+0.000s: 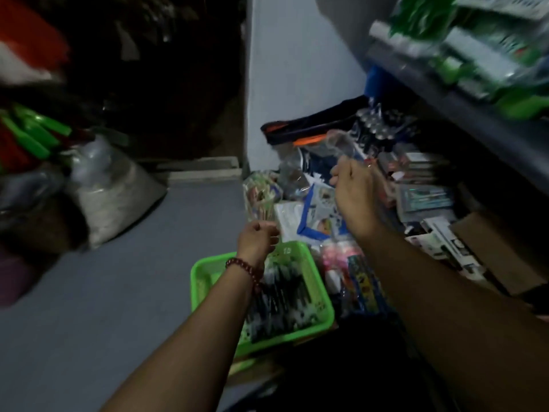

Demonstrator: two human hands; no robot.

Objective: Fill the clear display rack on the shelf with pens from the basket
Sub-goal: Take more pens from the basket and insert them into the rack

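Observation:
A green basket (pixel 322 295) sits low in the middle, with several dark pens (pixel 282 298) lying in it. My left hand (pixel 258 239), a bead bracelet on its wrist, hovers over the basket's far rim with its fingers curled. Blur hides whether it holds anything. My right hand (pixel 355 188) reaches up to the shelf, its curled fingertips on the edge of a clear plastic rack (pixel 338 141). Behind the rack stand several silver-topped pens (pixel 377 126).
The lower shelf is crowded with packets, a blue-edged pack (pixel 312 221), a dark pouch with orange trim (pixel 309 126) and boxes (pixel 424 197). An upper shelf (pixel 475 108) with green-and-white packs overhangs on the right. A grey floor (pixel 118 278) and a tied plastic bag (pixel 113 185) lie left.

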